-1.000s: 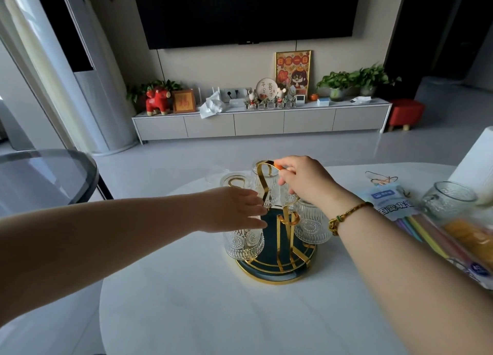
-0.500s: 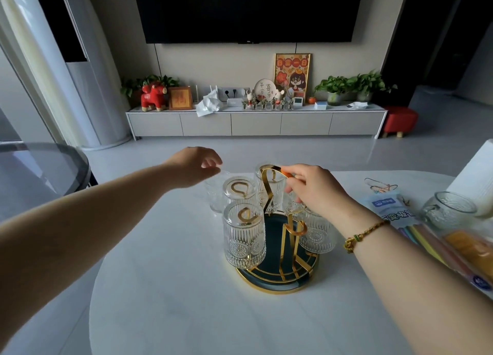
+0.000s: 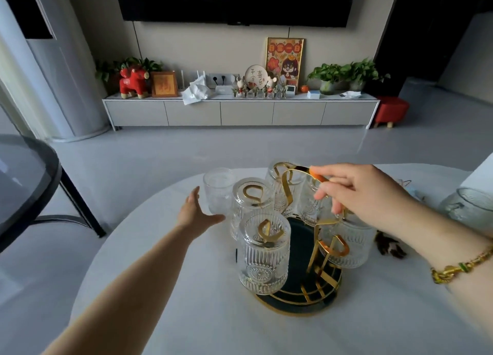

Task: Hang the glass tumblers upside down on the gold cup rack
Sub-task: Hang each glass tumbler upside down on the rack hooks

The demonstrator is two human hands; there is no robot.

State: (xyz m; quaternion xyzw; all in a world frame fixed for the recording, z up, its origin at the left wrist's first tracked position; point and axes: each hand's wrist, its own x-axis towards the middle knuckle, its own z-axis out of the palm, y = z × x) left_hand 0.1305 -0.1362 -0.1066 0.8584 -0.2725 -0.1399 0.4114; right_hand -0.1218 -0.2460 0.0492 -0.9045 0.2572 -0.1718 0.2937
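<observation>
The gold cup rack (image 3: 318, 264) with a dark round base stands on the white table (image 3: 186, 314). Several ribbed glass tumblers hang upside down on its arms, the nearest one (image 3: 262, 258) at the front left. One loose tumbler (image 3: 218, 190) stands upright on the table behind and left of the rack. My left hand (image 3: 196, 216) is spread wide just left of that tumbler, fingers apart, not touching it. My right hand (image 3: 357, 192) pinches the rack's gold top handle.
A glass jug (image 3: 469, 208) and a white paper roll (image 3: 480, 173) stand at the right edge. A small dark object (image 3: 389, 245) lies right of the rack. A dark glass side table (image 3: 24, 178) is on the left.
My left hand let go of the front tumbler, rose, then dropped beside the loose upright tumbler. My right hand stayed on the rack handle.
</observation>
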